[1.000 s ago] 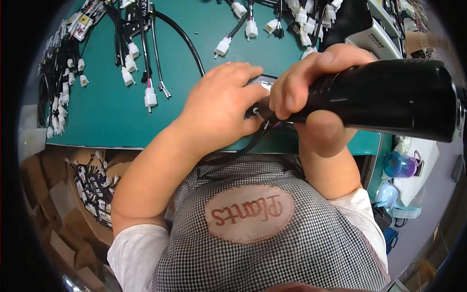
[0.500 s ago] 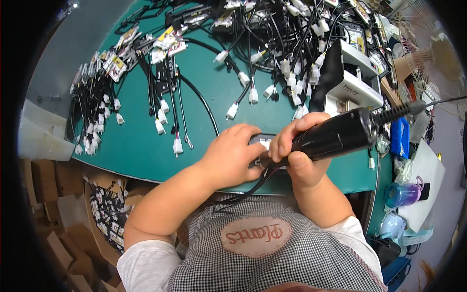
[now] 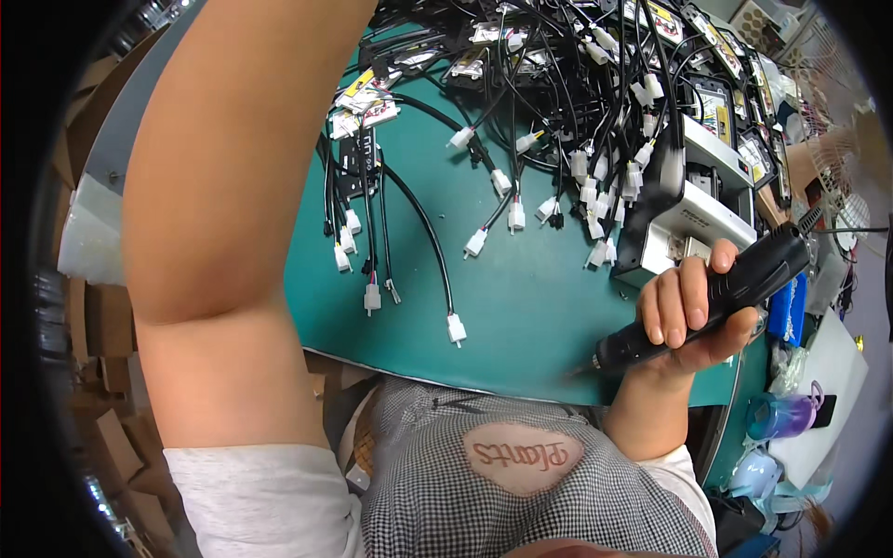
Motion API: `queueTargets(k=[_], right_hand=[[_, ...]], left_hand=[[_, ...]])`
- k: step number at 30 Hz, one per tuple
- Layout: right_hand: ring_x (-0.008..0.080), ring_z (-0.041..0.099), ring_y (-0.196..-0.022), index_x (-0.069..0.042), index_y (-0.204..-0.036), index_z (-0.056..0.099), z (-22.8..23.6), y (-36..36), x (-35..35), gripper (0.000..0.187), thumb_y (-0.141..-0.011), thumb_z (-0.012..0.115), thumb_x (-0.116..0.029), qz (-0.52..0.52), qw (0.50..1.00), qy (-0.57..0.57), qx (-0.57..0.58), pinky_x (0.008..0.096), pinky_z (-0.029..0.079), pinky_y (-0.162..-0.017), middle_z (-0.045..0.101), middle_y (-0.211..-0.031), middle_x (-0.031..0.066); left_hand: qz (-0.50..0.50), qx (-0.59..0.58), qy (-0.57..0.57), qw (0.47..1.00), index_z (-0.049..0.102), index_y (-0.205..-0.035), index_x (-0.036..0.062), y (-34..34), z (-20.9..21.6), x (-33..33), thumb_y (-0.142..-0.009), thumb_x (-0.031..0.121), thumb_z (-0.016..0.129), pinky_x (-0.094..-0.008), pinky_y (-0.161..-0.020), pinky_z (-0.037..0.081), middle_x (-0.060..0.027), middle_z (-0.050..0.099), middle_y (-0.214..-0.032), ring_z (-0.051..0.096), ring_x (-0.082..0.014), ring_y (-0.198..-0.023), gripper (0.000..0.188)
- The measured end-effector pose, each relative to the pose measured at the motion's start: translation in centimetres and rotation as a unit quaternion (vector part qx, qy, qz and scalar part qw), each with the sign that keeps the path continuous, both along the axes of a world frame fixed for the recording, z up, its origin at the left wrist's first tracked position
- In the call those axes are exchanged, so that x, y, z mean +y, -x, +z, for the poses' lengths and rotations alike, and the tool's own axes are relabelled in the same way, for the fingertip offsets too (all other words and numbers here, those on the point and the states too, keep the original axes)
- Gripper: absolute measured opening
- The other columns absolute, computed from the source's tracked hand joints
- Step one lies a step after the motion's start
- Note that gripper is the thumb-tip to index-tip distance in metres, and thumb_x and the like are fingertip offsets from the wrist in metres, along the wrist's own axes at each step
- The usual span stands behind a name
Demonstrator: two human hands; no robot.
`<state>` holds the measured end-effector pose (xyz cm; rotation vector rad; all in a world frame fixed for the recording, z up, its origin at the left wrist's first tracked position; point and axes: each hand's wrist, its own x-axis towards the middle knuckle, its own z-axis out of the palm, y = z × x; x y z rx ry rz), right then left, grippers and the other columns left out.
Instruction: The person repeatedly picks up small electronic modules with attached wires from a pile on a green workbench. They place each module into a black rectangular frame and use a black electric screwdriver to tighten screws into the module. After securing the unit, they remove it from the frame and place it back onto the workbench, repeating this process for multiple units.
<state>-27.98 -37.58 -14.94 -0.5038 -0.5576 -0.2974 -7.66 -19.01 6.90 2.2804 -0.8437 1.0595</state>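
Observation:
My right hand [image 3: 684, 312] is wrapped round a black electric screwdriver [image 3: 749, 272]. Its blurred tip points down and left over the near edge of the green table [image 3: 521, 307]. My left arm [image 3: 233, 167] stretches up past the top of the picture, so the left hand is out of sight. Nearest the arm lies a black module [image 3: 358, 166] with black cables and white connectors. One cable curves from there toward me and ends in a white connector [image 3: 456, 330] on the table.
Black cables with white plugs [image 3: 595, 181] are heaped at the far side. A white and black box-shaped device [image 3: 693, 219] stands behind my right hand. To the right are a blue bin [image 3: 789, 312] and a blue-purple bottle [image 3: 781, 414]. Cardboard boxes [image 3: 112, 325] fill the floor at left.
My left hand has left the small cabled part near the table edge and reached up out of view. The screwdriver has moved right and down; the part is no longer seen there.

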Motion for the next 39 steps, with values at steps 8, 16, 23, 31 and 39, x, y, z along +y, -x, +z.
queueTargets(k=[8,16,23,31,39], right_hand=[[0.0157,0.055,-0.048,-0.004,-0.108,0.038,-0.2,0.6,1.4,0.051,-0.083,0.071,-0.034,-0.041,0.996,0.029,0.078,0.0295,0.05,-0.045,0.052,-0.066,0.0047],[0.0108,0.053,-0.043,-0.008,-0.106,0.036,-0.8,-0.7,1.7,0.048,-0.086,0.068,-0.037,-0.048,0.991,0.082,0.09,0.0248,0.049,-0.04,0.05,-0.063,-0.0001],[0.0161,0.054,-0.047,-0.005,-0.107,0.037,-0.3,-0.1,1.6,0.054,-0.081,0.074,-0.036,-0.038,0.991,0.041,0.118,0.03,0.049,-0.045,0.052,-0.065,0.005],[0.0154,0.057,-0.049,-0.006,-0.11,0.039,0.4,0.0,0.8,0.053,-0.083,0.072,-0.038,0.041,0.998,0.006,0.053,0.0287,0.05,-0.046,0.054,-0.066,0.0031],[0.0132,0.059,-0.049,-0.006,-0.108,0.04,0.9,-0.6,0.5,0.043,-0.085,0.071,-0.025,0.144,0.988,0.005,-0.054,0.0259,0.052,-0.045,0.057,-0.067,0.0029]], left_hand=[[0.09,0.181,-0.154,0.967,0.068,-0.106,0.0088,-12.9,-9.9,4.9,-0.077,0.028,0.068,-0.0371,-0.089,0.048,-0.0154,0.066,-0.105,0.062,-0.0306,-0.099,0.035],[0.187,0.228,-0.239,0.925,0.065,-0.112,0.0139,-15.0,-22.6,9.7,-0.083,0.033,0.065,-0.0402,-0.086,0.048,-0.0116,0.067,-0.104,0.062,-0.0305,-0.098,0.035],[0.239,0.158,-0.249,0.925,0.069,-0.097,0.0144,-13.6,-19.6,11.6,-0.085,0.027,0.061,-0.0434,-0.076,0.049,-0.0109,0.066,-0.095,0.062,-0.0326,-0.091,0.02],[-0.018,-0.029,-0.194,0.98,0.069,-0.098,0.0068,4.4,-14.7,10.6,-0.081,0.008,0.064,-0.0367,-0.065,0.045,-0.0086,0.059,-0.078,0.056,-0.0269,-0.071,0.018],[-0.29,0.125,-0.245,0.917,0.064,-0.098,0.0019,19.6,-23.9,6.2,-0.072,0.014,0.058,-0.0308,-0.058,0.041,-0.0032,0.053,-0.077,0.052,-0.0182,-0.066,0.029]])
